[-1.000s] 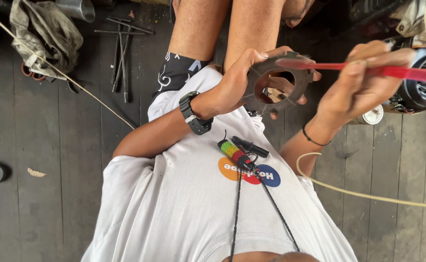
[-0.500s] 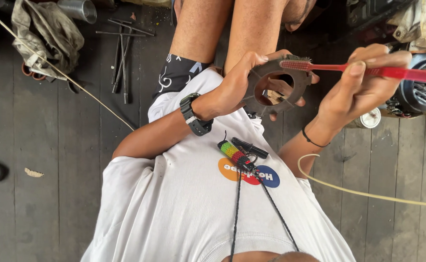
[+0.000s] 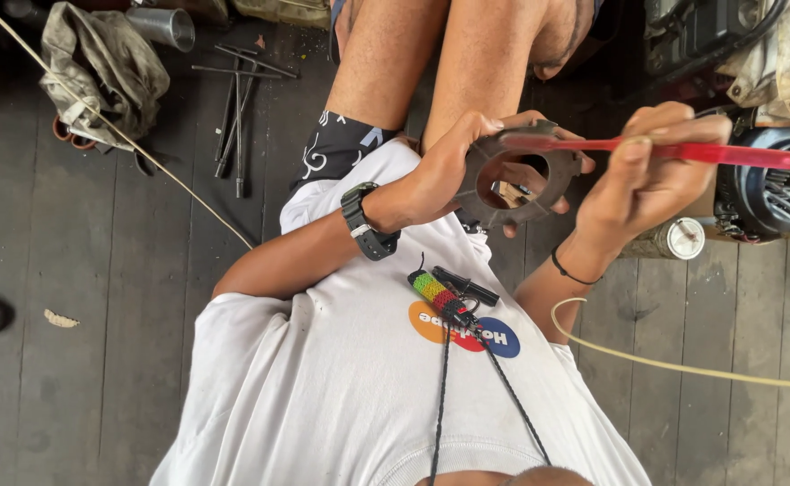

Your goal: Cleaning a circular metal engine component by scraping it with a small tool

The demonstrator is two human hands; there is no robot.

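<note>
Scraping of a notched metal ring [image 3: 516, 180] with a red flat tool [image 3: 656, 148].
Left hand [image 3: 435, 175] is closed around the ring's rim; right hand [image 3: 642, 175] pinches the tool; best kept flat, with short strokes.

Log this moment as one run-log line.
left hand: grips notched ring plate | right hand: holds red tool across plate | floor: metal rods

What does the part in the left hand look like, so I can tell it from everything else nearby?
Start at the white T-shirt filling the bottom of the view and follow the arm with the black wristwatch up to the left hand. It grips a flat, dark grey metal ring with a big round hole and notched outer edge. Unlike the thin red tool in the right hand, it is round and dull.
</note>
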